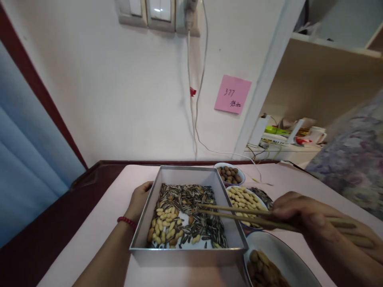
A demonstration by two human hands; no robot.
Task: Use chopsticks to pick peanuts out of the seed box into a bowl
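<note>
- Now busy with picking: right hand closed tight round a pair of chopsticks, thumb and fingers pinching them near the thick end.
- Reaching left from those fingers, across the side wall of the grey tray, with the thin tips out over the middle of it.
- Tips a little apart, with nothing seen between them.
- Right under the tips, striped sunflower seeds; a bit further left from the tips, a heap of pale peanuts, all mixed in the same tray.
- Left hand pressed against the tray's far left wall, fingers bent; hard to tell if really gripping or only leaning there. Red bracelet on that wrist.
- Just beneath the right fingers, a peanut bowl; beyond it a small bowl of brown nuts; nearer the body, a white plate with more brown nuts.
- Looks like the sorting step, only partly done, with plenty still mixed in the tray.
- For the next move: lower the tips onto one small piece, squeeze gently, keep it level, and hold the tray steady so nothing slides.
</note>
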